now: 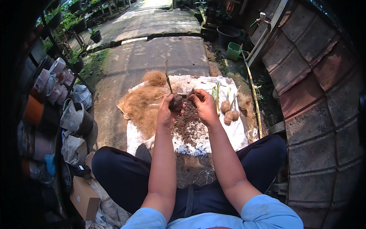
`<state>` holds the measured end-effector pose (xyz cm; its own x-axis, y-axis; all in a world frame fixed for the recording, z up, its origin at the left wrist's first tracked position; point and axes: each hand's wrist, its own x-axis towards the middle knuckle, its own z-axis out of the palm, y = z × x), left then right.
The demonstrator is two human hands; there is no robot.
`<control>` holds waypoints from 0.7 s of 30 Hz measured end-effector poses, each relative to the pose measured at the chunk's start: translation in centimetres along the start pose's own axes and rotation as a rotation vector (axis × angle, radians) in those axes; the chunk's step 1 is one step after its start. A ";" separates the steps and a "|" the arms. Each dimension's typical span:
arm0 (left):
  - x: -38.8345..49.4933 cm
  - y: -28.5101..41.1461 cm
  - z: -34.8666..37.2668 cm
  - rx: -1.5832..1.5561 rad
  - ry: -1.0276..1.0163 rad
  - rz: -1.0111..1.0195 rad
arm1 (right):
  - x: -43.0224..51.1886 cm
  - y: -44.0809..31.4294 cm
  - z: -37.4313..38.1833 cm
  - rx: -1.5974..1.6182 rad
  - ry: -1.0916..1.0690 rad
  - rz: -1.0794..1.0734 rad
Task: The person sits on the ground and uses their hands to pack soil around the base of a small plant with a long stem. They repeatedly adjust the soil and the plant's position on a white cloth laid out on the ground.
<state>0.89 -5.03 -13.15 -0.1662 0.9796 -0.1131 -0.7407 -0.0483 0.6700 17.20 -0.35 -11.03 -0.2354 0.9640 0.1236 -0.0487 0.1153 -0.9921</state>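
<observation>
In my left hand (167, 110) sits a dark ball of soil (176, 103), with a thin plant stem (168, 78) standing up from it. Close by on the right, my right hand (206, 106) grips a clump of dark soil (195, 94) between thumb and fingers. Loose soil (187, 126) is heaped below both hands on a white woven sheet (234, 133). Tan fibre (143, 107) lies on the sheet's left side. On its right lie several wrapped root balls (228, 117) with green stems, some of them touching one another.
A bamboo stick (253, 94) lies right of the sheet. Farther off stand a green plastic container (234, 51) and a black tub (228, 33). Roof tiles (308, 143) flank the right side. At left are a bucket (84, 121), plastic bags and a cardboard box (84, 197).
</observation>
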 end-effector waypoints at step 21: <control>-0.2 -1.6 0.5 0.195 -0.171 -0.068 | 0.1 -3.3 -2.1 0.057 -0.310 0.023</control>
<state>2.45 -5.01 -13.82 0.0046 0.9988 -0.0485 -0.6044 0.0414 0.7956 19.42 -0.14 -7.83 -0.5216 0.8460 0.1102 -0.0922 0.0726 -0.9931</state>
